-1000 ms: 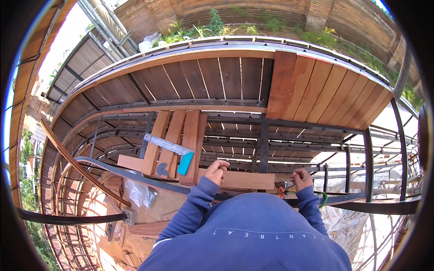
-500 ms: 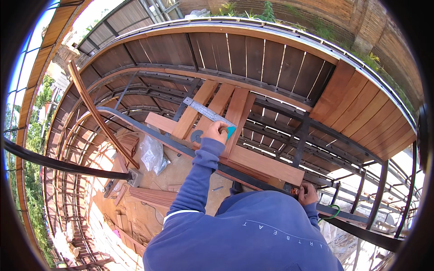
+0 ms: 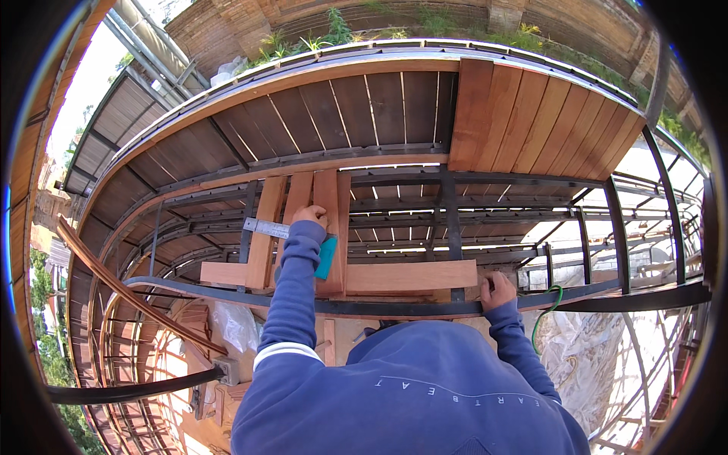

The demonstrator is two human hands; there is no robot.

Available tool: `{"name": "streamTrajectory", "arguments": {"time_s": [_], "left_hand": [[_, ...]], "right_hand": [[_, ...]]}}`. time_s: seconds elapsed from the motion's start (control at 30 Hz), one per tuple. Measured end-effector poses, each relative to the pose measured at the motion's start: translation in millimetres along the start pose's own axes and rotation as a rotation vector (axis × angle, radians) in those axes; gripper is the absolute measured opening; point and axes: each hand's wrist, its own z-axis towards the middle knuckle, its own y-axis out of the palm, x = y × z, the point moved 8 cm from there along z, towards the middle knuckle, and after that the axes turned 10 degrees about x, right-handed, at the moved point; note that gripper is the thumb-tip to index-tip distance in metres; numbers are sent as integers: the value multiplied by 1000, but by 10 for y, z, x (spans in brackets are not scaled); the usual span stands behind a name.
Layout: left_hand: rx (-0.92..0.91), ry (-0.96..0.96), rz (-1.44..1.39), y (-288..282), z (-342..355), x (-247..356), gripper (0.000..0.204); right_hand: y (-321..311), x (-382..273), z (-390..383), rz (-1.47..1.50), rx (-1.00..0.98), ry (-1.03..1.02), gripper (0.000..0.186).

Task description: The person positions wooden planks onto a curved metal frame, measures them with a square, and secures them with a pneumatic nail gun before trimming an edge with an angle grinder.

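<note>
My left hand (image 3: pixel 309 218) is over the upright boards (image 3: pixel 269 196) and the metal set square (image 3: pixel 258 226) with its teal handle (image 3: pixel 327 256); its fingers are curled, and what they grip, if anything, is hidden. The square lies across the boards, partly behind my hand. My right hand (image 3: pixel 497 290) is at the black steel rail (image 3: pixel 394 307), just past the right end of a horizontal board (image 3: pixel 409 274). Its fingers are curled too, around something I cannot make out.
Fitted reddish planks (image 3: pixel 546 121) cover the upper right of the curved steel frame. A green hose (image 3: pixel 553 292) hangs over the rail at right. A bent wooden strip (image 3: pixel 114 265) angles down at left, above a plastic bag (image 3: pixel 227 326). A brick wall (image 3: pixel 417 19) stands beyond.
My left hand has moved forward from beside my body onto the boards and square, then slightly farther up. My right hand has shifted a little down and then back up by the rail.
</note>
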Motion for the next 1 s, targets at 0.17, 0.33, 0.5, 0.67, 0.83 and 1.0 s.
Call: {"name": "streamTrajectory", "arguments": {"time_s": [0.17, 0.33, 0.5, 0.67, 0.83, 1.0], "left_hand": [[162, 146, 68, -237, 8, 438, 27], [152, 216, -511, -295, 373, 1654, 25], [-66, 230, -801, 0, 760, 3196, 35], [48, 155, -569, 132, 1069, 3832, 47], [-19, 165, -614, 310, 1101, 3982, 38], [141, 200, -819, 188, 982, 3554, 20]], "right_hand": [[-66, -48, -13, -8, 62, 19, 8], [-59, -41, -11, -89, 42, 18, 10], [-65, -21, 1, -82, 59, 3, 11], [-104, -14, 17, -63, 54, -7, 12], [-141, -86, 47, 7, 28, -101, 15], [-27, -69, -17, 88, -45, -140, 11]]}}
